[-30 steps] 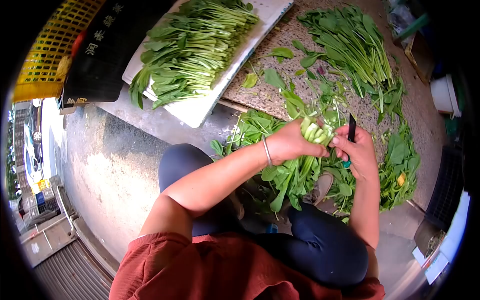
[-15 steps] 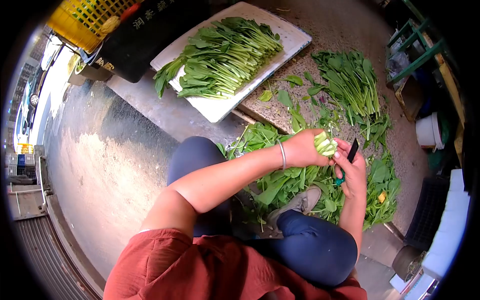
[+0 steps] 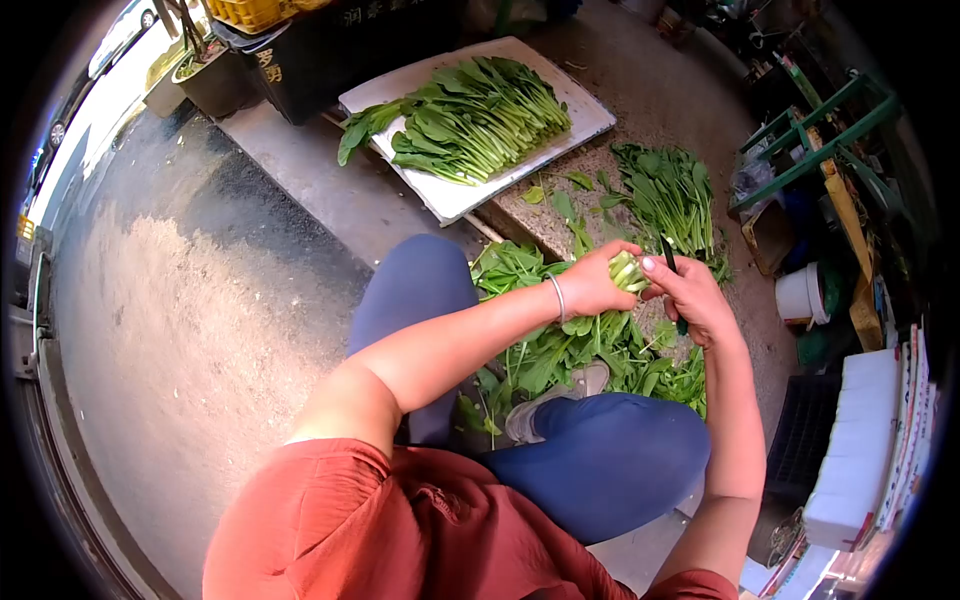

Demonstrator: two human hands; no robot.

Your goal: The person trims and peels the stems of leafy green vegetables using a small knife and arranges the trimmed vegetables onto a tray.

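My left hand [image 3: 592, 284], with a bracelet at its wrist, is wrapped round a bunch of leafy greens [image 3: 627, 271], whose pale stem ends point up toward my right hand. Against those stems, my right hand [image 3: 690, 296] is closed round a knife [image 3: 669, 256] with a dark blade; its handle is mostly hidden by the fingers. Loose greens [image 3: 545, 362] lie below my hands, around my shoe. A white board [image 3: 592, 115] beyond holds a neat row of greens [image 3: 480, 120]. Another pile of greens [image 3: 668, 195] rests on the speckled slab behind my right hand.
A black bin [image 3: 300, 75] and a yellow basket [image 3: 250, 12] stand at the upper left, near a plant pot [image 3: 220, 85]. On the right are a green frame [image 3: 820, 150], a white bucket [image 3: 800, 295], a black crate [image 3: 803, 430] and white foam boxes [image 3: 850, 450].
The view has shifted, so the board and piles appear smaller and more of the right side shows. Both hands keep their holds and remain close together at the stem ends.
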